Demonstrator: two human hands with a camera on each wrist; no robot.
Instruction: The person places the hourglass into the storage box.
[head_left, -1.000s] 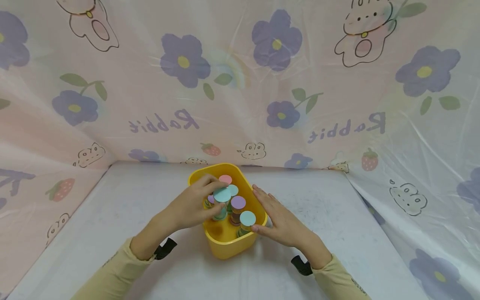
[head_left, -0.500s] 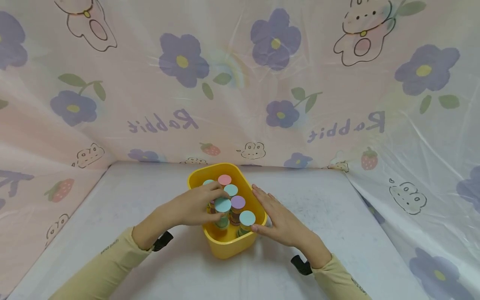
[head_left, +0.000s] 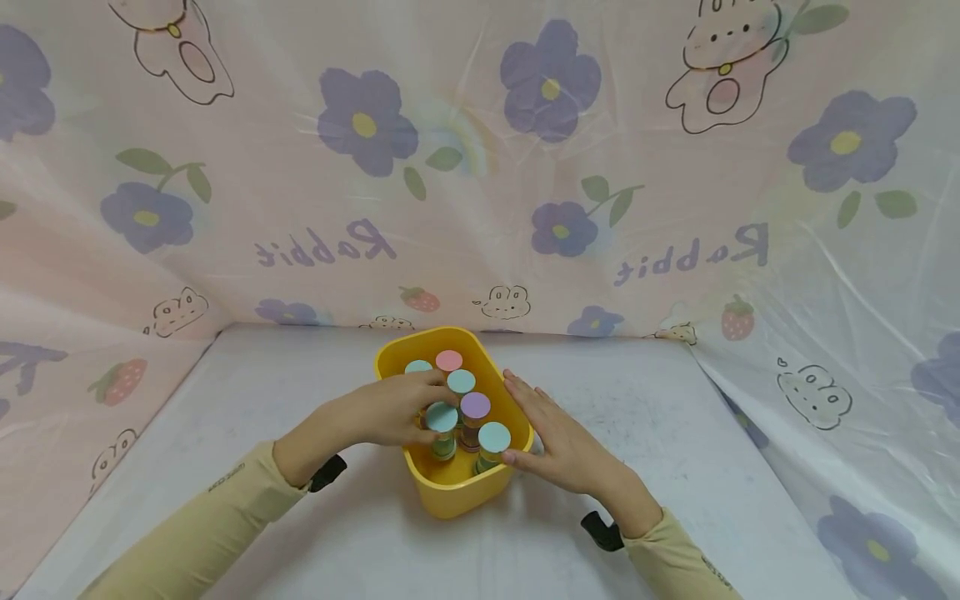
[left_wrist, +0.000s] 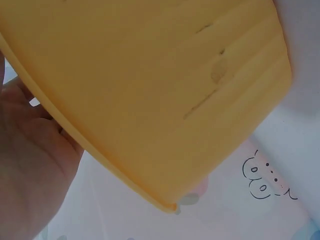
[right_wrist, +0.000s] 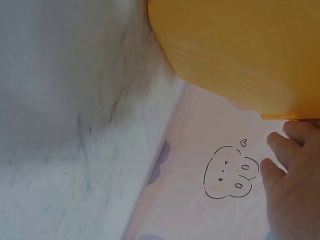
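Note:
A yellow bin stands on the table, holding several small jars with coloured lids. My left hand reaches over its left rim, thumb and fingers around a jar with a light blue lid, low in the bin. Beside that jar are a purple-lidded jar and another light-blue-lidded jar. A pink lid and two more light blue lids show farther back. My right hand rests along the right rim, fingers straight. Both wrist views show mostly the bin's outer wall; the jars are hidden there.
The white tabletop extends to both sides of the bin. A printed plastic sheet with flowers and rabbits hangs behind the table and along its sides.
My left hand has brought the light-blue-lidded jar toward the near part of the bin and lowered it. Another light blue lid behind that hand came into view. The right hand stays put.

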